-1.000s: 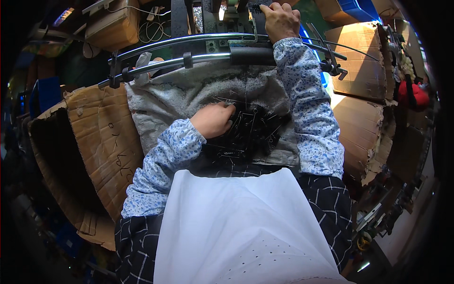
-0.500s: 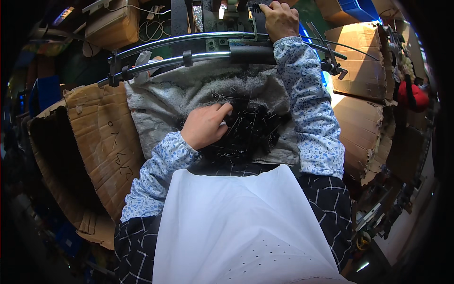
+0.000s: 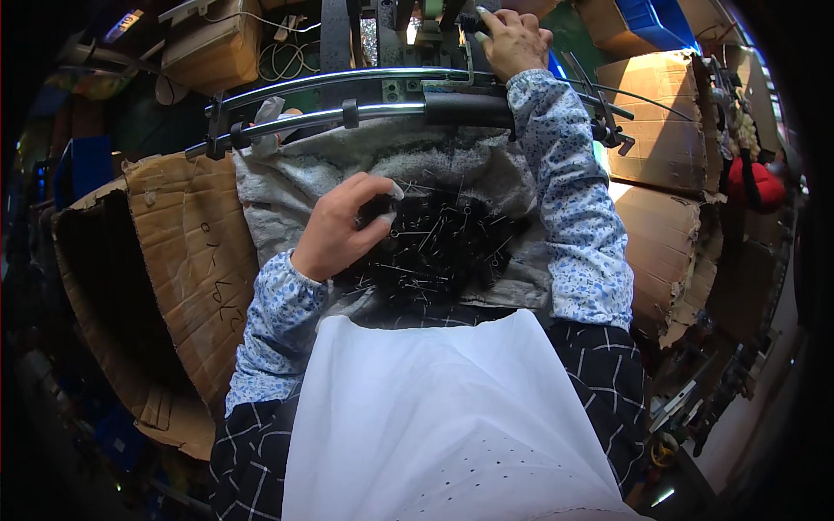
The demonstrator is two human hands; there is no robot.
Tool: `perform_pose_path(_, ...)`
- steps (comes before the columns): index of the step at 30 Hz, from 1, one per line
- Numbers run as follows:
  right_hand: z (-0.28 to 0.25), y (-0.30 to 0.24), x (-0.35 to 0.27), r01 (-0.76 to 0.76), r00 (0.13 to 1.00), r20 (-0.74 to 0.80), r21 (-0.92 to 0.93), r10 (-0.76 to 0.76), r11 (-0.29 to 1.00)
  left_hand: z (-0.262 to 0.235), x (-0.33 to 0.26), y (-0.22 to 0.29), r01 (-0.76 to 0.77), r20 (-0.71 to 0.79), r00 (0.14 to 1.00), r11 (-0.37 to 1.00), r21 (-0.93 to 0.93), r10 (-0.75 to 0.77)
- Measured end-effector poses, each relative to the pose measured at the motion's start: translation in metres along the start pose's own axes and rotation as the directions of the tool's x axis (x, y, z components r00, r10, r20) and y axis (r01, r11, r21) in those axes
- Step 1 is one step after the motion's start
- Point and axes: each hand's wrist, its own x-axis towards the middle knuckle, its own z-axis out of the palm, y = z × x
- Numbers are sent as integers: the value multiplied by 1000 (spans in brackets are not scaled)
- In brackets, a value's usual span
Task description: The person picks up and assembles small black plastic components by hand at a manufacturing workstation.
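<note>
My left hand (image 3: 340, 227) is over the left side of a pile of thin metal pins with looped ends (image 3: 439, 230). Its fingers are curled, with a gap between thumb and forefinger, and I see nothing held there. The dark pile rests on a grey, stained cloth (image 3: 295, 178) spread before my lap. Reaching past two curved metal rails (image 3: 304, 115), my right hand (image 3: 517, 43) has its fingers bent around a small black ridged part (image 3: 473, 22) of the machine. What lies under its palm is hidden.
To the left stands an open cardboard box (image 3: 178, 260). More cardboard boxes (image 3: 656, 252) are stacked on the right, near a red object (image 3: 756, 184). A black sleeve (image 3: 469, 109) covers part of the near rail. A blue bin (image 3: 656, 26) sits at the far right.
My left hand has drawn back leftward from the middle of the pile, and its thumb and forefinger have spread apart. My right hand stays at the black part.
</note>
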Motion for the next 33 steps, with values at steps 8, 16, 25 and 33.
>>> perform_pose_path(8,-9,-13,-7,-214,970,158,177,187,961,-14,-16,-8,-97,-192,976,994,51,105)
perform_pose_path(16,-18,-65,9,-197,973,159,194,168,961,-5,-28,-3,-128,-265,958,990,-58,108)
perform_pose_path(25,-13,-25,-2,-196,973,143,93,182,976,-2,-29,-1,-124,-304,953,925,-359,10)
perform_pose_path(33,-7,46,32,-236,933,319,203,164,950,5,-32,-4,-91,-237,971,910,-405,-9)
